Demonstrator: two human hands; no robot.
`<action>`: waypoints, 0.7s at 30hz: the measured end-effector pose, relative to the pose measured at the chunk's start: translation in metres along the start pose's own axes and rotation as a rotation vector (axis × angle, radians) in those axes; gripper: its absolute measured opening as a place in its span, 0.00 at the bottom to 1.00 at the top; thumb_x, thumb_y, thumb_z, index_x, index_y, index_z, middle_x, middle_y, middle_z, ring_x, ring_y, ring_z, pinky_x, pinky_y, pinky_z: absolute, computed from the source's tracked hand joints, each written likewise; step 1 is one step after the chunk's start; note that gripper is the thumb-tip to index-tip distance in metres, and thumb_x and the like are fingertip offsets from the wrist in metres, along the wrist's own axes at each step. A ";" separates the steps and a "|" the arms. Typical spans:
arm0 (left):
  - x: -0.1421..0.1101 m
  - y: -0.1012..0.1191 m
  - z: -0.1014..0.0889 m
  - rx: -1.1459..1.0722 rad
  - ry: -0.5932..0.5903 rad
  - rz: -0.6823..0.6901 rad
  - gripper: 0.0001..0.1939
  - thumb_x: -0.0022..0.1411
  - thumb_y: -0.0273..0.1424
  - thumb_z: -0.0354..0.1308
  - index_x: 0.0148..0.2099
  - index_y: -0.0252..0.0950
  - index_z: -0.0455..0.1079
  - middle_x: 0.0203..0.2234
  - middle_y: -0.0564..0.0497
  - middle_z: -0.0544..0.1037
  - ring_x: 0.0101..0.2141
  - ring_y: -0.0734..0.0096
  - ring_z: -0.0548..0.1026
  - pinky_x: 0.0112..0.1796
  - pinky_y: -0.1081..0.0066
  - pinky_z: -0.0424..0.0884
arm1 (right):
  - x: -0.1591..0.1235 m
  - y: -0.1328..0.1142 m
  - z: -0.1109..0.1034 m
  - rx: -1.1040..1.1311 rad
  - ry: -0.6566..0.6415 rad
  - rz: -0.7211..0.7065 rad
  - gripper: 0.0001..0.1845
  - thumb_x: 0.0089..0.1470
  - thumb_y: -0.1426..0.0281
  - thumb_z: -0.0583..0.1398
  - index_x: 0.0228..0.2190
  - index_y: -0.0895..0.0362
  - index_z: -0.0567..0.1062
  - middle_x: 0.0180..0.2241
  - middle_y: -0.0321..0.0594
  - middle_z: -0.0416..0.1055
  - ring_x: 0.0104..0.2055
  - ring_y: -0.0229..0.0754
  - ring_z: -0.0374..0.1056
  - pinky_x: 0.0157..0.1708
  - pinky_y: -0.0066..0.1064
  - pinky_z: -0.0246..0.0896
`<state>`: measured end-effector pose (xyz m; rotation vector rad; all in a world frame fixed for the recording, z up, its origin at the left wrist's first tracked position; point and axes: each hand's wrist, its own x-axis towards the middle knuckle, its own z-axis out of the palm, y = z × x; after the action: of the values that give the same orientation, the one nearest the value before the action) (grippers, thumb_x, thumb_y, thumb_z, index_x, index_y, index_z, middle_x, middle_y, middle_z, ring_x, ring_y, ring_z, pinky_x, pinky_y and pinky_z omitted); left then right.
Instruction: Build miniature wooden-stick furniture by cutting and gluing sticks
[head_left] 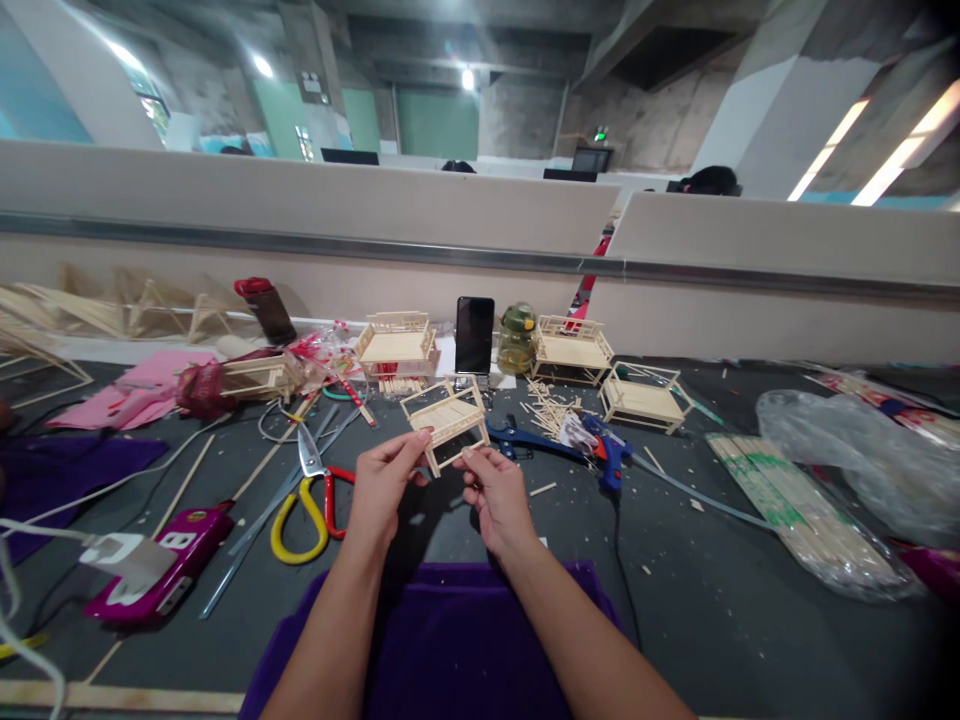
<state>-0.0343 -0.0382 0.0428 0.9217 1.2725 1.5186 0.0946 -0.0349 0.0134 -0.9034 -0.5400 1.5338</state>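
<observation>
Between my hands, above the dark table, is a small wooden stick chair [448, 418], tilted, its slatted seat facing me. My left hand [386, 482] pinches its left front corner with thumb and fingers. At its lower right, my right hand [495, 497] is closed on the front leg area; whether a separate stick is in those fingers I cannot tell. Just right of the chair lie a blue tool [536, 440] and a blue glue gun [613, 455] beside loose short sticks [551, 412]. Scissors [309, 490] with yellow and red handles lie left of my left hand.
Similar stick furniture pieces [397, 345] stand at the back, near a propped phone [475, 335] and a green bottle [517, 342]. A magenta power strip [169, 570] with cables is at left. Bagged sticks [802, 510] lie right. A purple cloth [472, 640] lies under my forearms.
</observation>
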 end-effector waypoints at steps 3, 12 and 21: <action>0.000 0.000 0.000 0.005 -0.004 0.001 0.21 0.45 0.41 0.70 0.38 0.30 0.80 0.25 0.48 0.77 0.25 0.73 0.70 0.20 0.77 0.66 | 0.000 0.000 0.000 -0.003 0.000 0.000 0.14 0.36 0.66 0.70 0.23 0.60 0.74 0.23 0.36 0.73 0.20 0.28 0.56 0.12 0.16 0.46; 0.000 0.000 -0.001 0.022 0.008 0.000 0.22 0.45 0.42 0.70 0.38 0.31 0.80 0.24 0.48 0.76 0.25 0.73 0.69 0.19 0.77 0.66 | 0.001 -0.001 -0.001 -0.010 -0.006 0.004 0.14 0.36 0.65 0.71 0.22 0.61 0.75 0.23 0.37 0.74 0.20 0.28 0.56 0.13 0.16 0.47; 0.000 0.001 0.000 0.009 -0.010 0.001 0.22 0.46 0.42 0.69 0.38 0.30 0.80 0.25 0.48 0.77 0.25 0.74 0.69 0.20 0.78 0.65 | 0.001 -0.001 -0.002 0.072 -0.013 0.059 0.18 0.34 0.68 0.71 0.32 0.58 0.77 0.27 0.36 0.75 0.21 0.28 0.61 0.14 0.16 0.52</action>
<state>-0.0347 -0.0383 0.0435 0.9351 1.2725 1.5083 0.0969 -0.0339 0.0128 -0.8615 -0.4677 1.6033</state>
